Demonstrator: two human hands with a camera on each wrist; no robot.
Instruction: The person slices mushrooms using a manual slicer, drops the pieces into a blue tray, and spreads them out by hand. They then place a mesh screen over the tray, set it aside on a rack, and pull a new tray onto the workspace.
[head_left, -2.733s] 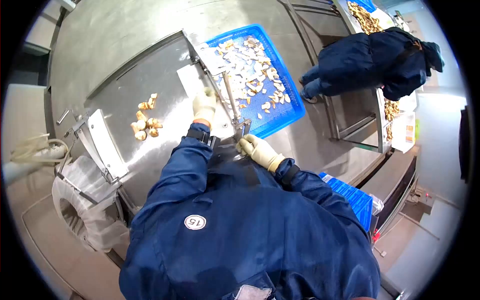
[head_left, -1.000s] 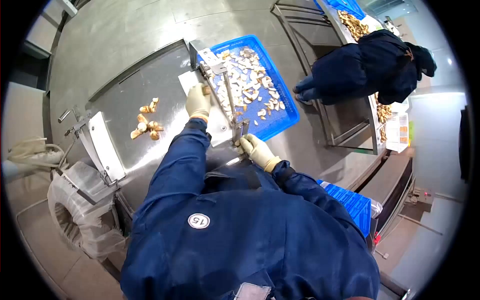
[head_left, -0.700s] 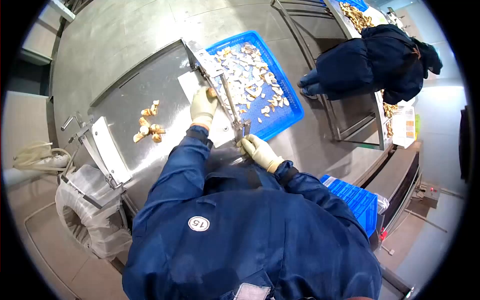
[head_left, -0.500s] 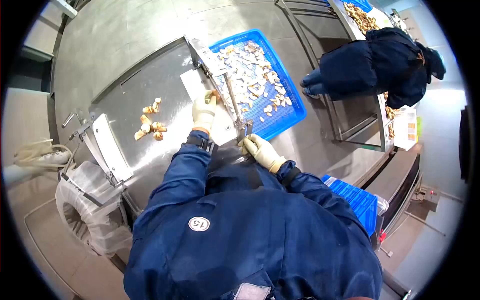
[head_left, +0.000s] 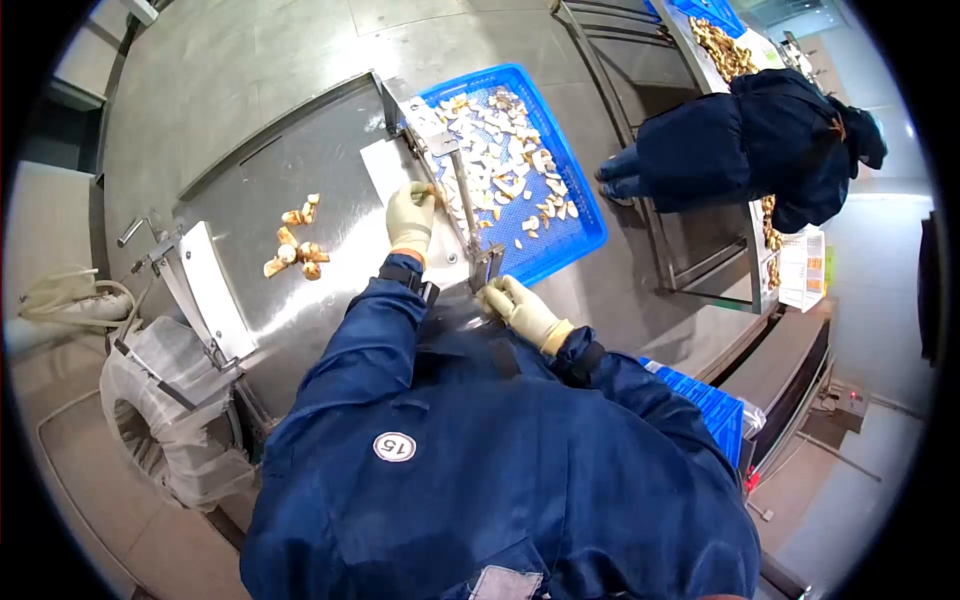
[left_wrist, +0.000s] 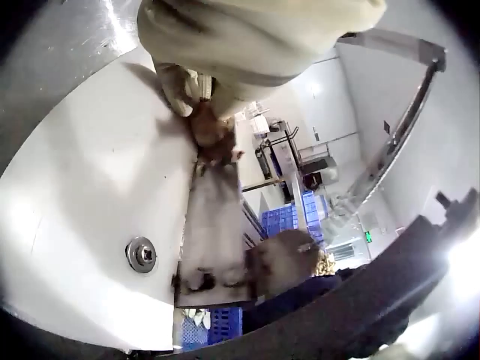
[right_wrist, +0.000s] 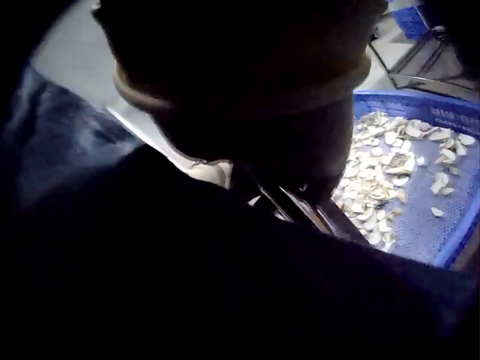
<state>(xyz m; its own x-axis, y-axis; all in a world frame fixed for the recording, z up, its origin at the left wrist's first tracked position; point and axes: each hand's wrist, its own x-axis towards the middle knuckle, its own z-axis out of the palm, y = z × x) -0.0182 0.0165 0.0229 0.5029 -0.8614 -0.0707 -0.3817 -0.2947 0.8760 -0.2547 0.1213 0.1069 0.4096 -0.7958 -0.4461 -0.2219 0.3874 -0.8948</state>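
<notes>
Left hand [head_left: 409, 222] pinches a mushroom [left_wrist: 210, 129] at the board's [left_wrist: 82, 195] edge, right hand [head_left: 528, 315] grips the blade's [head_left: 462, 188] handle, tray [head_left: 567, 150] alongside, presumably catching slices [head_left: 512, 187].

Another person [head_left: 695, 145], dressed in dark blue, is seen beside a second table [head_left: 690, 52], on which brownish pieces [head_left: 722, 50] are heaped. On the far left, a pale hose [head_left: 75, 306] is looped near a rounded form [head_left: 185, 440] covered in translucent plastic. At the lower right, a blue crate [head_left: 702, 402] is partly hidden.
</notes>
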